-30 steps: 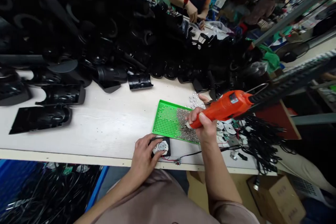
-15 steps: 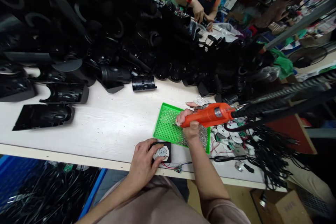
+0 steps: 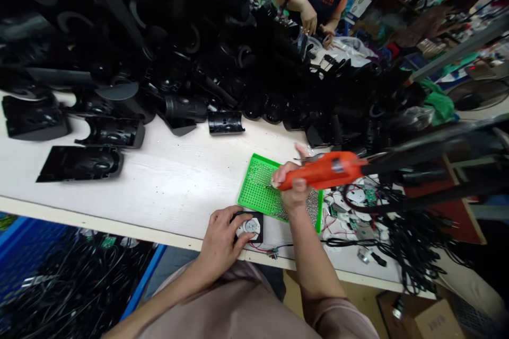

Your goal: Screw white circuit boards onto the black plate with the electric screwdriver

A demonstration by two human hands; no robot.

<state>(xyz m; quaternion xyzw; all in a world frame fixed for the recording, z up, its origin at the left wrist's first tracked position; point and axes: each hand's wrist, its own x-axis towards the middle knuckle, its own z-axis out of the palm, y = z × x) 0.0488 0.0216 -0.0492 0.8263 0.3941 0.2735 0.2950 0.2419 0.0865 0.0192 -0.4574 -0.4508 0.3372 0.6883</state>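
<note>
My right hand point(image 3: 293, 186) is wrapped round an orange electric screwdriver point(image 3: 324, 169), whose tip points left over a green perforated tray point(image 3: 254, 198). Small metal screws lie in the right part of that tray, partly hidden by my hand and wrist. At the table's front edge my left hand point(image 3: 223, 235) grips a small black square part with a round whitish motor-like disc point(image 3: 250, 226) in its middle. Red wires run from this part to a little circuit board point(image 3: 272, 253) beside it.
Black plastic housings point(image 3: 81, 163) are heaped along the back and left. Circuit boards and black cables point(image 3: 409, 243) crowd the right side. A blue crate point(image 3: 147, 270) of cables stands at lower left. Across the pile, a co-worker's hands point(image 3: 309, 18) are busy.
The whole scene has shifted slightly right in view. The orange screwdriver is still over the tray, with its rear part blurred by motion. My left hand keeps its grip.
</note>
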